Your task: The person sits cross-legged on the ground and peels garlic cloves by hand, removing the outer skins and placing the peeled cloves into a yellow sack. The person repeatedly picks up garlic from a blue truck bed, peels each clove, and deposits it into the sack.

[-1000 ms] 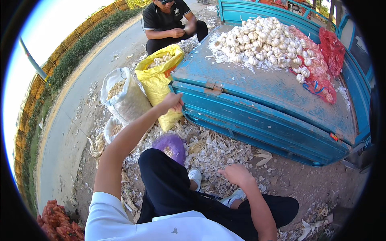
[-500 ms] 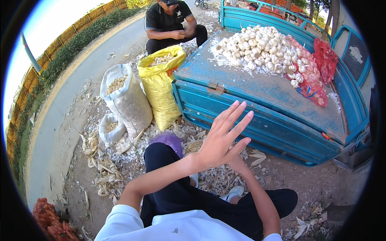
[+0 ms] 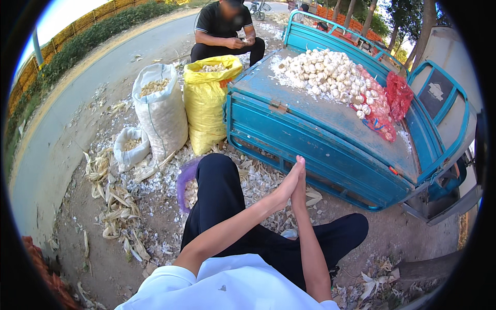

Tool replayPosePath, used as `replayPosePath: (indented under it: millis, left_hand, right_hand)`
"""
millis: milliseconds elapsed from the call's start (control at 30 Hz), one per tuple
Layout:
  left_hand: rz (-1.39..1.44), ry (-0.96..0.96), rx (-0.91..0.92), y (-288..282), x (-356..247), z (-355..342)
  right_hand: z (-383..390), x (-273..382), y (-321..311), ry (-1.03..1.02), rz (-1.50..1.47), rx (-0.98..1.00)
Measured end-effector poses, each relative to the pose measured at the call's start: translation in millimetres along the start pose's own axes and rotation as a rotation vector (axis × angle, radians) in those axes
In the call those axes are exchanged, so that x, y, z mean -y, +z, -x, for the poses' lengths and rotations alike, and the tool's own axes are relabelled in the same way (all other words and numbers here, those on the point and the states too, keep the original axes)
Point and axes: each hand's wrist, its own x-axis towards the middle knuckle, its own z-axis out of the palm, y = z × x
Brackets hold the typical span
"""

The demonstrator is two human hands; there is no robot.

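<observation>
My left hand (image 3: 285,188) and my right hand (image 3: 299,195) are raised in front of my knees, palm against palm. Their fingers are stretched out, and nothing shows between them. Just beyond the fingertips stands the side panel of a blue cargo cart (image 3: 320,161). On its bed lies a heap of white garlic bulbs (image 3: 323,75), beside a red mesh bag (image 3: 380,106) with more bulbs in it. Left of my knee, a purple mesh bag (image 3: 183,188) is partly hidden by my leg.
A tall white sack (image 3: 160,116), a yellow sack (image 3: 206,111) and a small white sack (image 3: 133,155) hold pale pieces, probably garlic cloves. Dry husks (image 3: 119,212) litter the ground. A person in black (image 3: 222,28) crouches behind the sacks. Orange-red mesh sacks (image 3: 44,276) lie lower left.
My hands have come together palm to palm; before, my left hand was spread in front of my right. The view has shifted slightly, and my knee now covers less of the purple bag.
</observation>
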Motion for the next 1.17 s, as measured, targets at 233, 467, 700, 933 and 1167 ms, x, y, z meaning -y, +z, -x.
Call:
replayPosePath:
  millis: [233, 467, 700, 933, 1167]
  left_hand:
    - [-0.956, 0.939, 0.205, -26, 9, 40]
    - [-1.033, 0.517, -0.135, -92, -60, 47]
    - [-0.735, 0.84, -0.197, -109, -116, 89]
    - [-0.7, 0.548, -0.542, -182, -116, 134]
    - [-0.443, 0.508, -0.544, -223, -99, 152]
  right_hand:
    - [55, 106, 5, 0.309, -0.754, 0.196]
    - [150, 155, -76, 0.076, 0.349, 0.105]
    - [271, 109, -141, 0.388, 1.441, 0.53]
    - [330, 54, -121, 0.352, 1.606, 0.657]
    - [305, 76, -120, 0.341, 1.823, 0.65]
